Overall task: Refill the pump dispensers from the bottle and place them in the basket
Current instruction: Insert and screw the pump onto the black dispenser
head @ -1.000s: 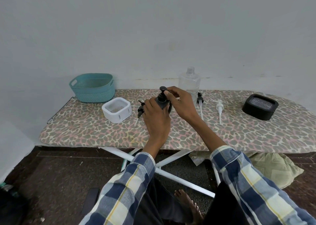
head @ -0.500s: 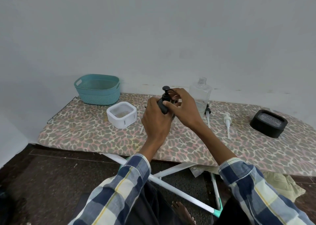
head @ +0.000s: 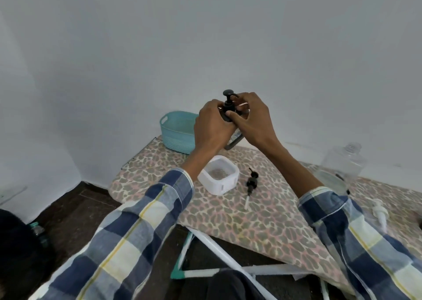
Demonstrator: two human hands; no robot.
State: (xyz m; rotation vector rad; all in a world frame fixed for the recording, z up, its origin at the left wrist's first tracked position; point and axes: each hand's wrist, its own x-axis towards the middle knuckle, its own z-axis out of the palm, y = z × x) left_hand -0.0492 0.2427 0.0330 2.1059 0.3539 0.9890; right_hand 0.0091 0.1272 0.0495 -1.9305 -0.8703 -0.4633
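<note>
I have the dark pump dispenser [head: 229, 114] lifted in the air in both hands. My left hand [head: 211, 126] wraps its body, fingers curled round it. My right hand [head: 252, 119] has fingers curled at the collar just under the black pump head [head: 228, 97], thumb pressed on the shoulder. Both grips are closed on the dispenser, neither spread.

Key relation: the teal basket [head: 177, 132] sits just below and to the left of my grip, partly hidden behind my left hand, so my left hand is the nearer 1. The dispenser's long axis runs near upright, pump head on top, bottom corner poking out below my hands. My guess is the pump is being tightened or checked, then it goes left and down into the basket.

Look of it: dark grey squarish body, black plunger and nozzle, mostly covered by my hands, so fill level can't be told.

Below my grip on the patterned board [head: 262, 219]: a white square dispenser body [head: 218, 178] with open top, directly under my left forearm. A loose black pump [head: 251, 183] lies just right of it. The clear refill bottle [head: 342, 165] is well off to the right, cap off, and a white pump [head: 380, 213] lies near my right sleeve.
</note>
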